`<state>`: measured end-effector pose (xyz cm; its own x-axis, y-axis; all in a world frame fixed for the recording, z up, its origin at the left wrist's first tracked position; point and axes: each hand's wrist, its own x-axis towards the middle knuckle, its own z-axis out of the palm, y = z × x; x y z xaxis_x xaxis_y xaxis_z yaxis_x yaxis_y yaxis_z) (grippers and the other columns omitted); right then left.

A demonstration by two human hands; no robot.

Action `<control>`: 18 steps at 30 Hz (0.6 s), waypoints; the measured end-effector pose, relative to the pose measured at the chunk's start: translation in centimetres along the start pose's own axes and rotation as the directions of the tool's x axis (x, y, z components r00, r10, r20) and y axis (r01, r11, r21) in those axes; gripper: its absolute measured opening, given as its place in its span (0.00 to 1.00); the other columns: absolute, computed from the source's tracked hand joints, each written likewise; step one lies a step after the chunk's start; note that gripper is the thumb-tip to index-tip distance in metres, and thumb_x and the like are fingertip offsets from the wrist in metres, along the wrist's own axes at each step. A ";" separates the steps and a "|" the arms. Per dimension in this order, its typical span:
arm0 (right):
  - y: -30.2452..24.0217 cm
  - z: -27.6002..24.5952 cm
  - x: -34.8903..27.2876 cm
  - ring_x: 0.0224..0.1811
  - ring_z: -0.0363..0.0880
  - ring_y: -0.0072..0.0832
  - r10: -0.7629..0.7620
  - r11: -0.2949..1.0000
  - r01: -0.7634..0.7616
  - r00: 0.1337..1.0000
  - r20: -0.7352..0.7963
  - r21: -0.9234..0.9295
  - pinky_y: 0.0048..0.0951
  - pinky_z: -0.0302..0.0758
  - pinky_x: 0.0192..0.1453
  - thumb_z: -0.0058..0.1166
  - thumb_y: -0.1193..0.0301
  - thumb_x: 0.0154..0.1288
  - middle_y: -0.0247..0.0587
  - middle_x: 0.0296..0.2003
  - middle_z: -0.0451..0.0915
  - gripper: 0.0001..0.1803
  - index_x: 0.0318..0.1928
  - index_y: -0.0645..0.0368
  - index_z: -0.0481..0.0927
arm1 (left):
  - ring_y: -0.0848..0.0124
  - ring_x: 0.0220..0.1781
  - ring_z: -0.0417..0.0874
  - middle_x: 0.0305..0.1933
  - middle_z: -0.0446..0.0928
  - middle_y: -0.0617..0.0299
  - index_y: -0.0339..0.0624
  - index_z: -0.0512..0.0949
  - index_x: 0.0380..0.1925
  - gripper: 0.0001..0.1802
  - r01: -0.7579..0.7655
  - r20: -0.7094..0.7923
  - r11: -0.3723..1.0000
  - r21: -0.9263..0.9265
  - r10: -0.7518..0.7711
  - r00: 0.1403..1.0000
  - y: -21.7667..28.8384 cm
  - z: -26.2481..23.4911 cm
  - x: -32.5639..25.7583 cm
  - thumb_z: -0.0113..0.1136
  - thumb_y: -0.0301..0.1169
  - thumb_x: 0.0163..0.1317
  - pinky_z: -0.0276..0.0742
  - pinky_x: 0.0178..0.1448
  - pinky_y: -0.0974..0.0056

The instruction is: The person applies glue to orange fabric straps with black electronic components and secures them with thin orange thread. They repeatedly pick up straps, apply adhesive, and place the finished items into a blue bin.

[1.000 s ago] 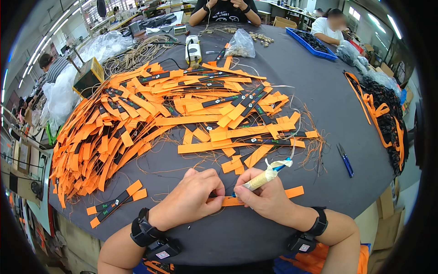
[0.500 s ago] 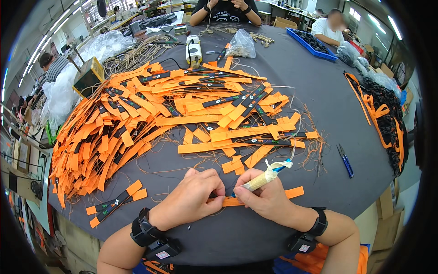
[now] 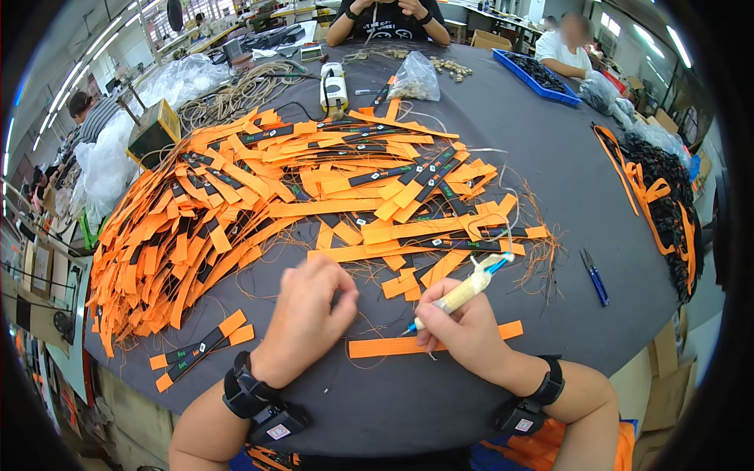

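Note:
A flat orange strap (image 3: 385,347) lies crosswise on the dark grey cloth in front of me, loose thread curling at its left end. My right hand (image 3: 463,326) grips a pen-shaped tool (image 3: 462,293) with a cream tape-wrapped handle and blue ends; a thin cable runs from its top. Its blue tip points down at the strap's upper edge, and the hand covers part of the strap. Up and left of the strap, my left hand (image 3: 310,318) is raised off it, slightly blurred. Thumb and forefinger are curled together; anything between them is too small to see.
Beyond my hands spreads a large pile of orange straps (image 3: 181,228) with black labels. Two labelled straps (image 3: 200,349) lie at left, blue-handled snips (image 3: 594,279) at right. Farther off are a white device (image 3: 334,90), a plastic bag (image 3: 416,77), a blue tray (image 3: 538,76) and co-workers.
My left hand has come off the strap, moving up and left. My right hand has shifted slightly, the tool with it, uncovering the strap's left part.

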<state>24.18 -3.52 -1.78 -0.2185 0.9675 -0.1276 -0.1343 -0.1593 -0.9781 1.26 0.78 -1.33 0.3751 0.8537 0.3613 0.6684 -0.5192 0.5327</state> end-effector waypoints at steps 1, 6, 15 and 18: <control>-0.4 -0.2 0.1 0.26 0.79 0.17 0.025 0.999 -0.024 1.000 -0.014 0.027 0.19 0.77 0.27 0.55 0.69 0.73 0.34 0.28 0.79 0.08 0.41 0.62 0.76 | 0.56 0.52 0.75 0.46 0.76 0.58 0.42 0.80 0.36 0.10 0.003 -0.066 0.997 0.071 0.001 0.998 -0.3 -0.1 0.1 0.69 0.26 0.54 0.69 0.56 0.58; -2.2 -2.7 1.1 0.26 0.81 0.20 -0.196 0.967 0.217 0.967 -0.163 0.130 0.21 0.78 0.26 0.53 0.67 0.74 0.36 0.29 0.79 0.10 0.40 0.61 0.75 | 0.55 0.56 0.70 0.51 0.75 0.58 0.47 0.82 0.47 0.21 -0.200 0.180 0.968 0.151 0.172 0.968 3.3 -1.4 -0.2 0.73 0.33 0.51 0.66 0.60 0.54; -5.3 -7.3 2.5 0.21 0.78 0.22 -0.331 0.881 0.434 0.850 -0.411 0.188 0.21 0.73 0.20 0.53 0.63 0.75 0.33 0.22 0.76 0.10 0.40 0.57 0.75 | 0.65 0.39 0.77 0.33 0.72 0.61 0.41 0.78 0.32 0.08 -0.406 0.416 0.885 0.228 0.289 0.862 6.8 1.5 -0.9 0.64 0.32 0.57 0.67 0.46 0.61; -5.1 -7.8 2.8 0.20 0.75 0.19 -0.350 0.866 0.463 0.832 -0.431 0.191 0.20 0.70 0.19 0.53 0.62 0.75 0.31 0.21 0.74 0.10 0.39 0.55 0.74 | 0.68 0.35 0.77 0.30 0.71 0.61 0.43 0.73 0.26 0.03 -0.463 0.369 0.835 0.296 0.347 0.862 7.3 1.7 -1.2 0.56 0.29 0.55 0.68 0.43 0.61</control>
<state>31.76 1.48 1.56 0.2813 0.9453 0.1649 -0.4018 0.2721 -0.8744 6.75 -3.96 0.79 0.7925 0.5714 0.2134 0.5750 -0.8165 0.0509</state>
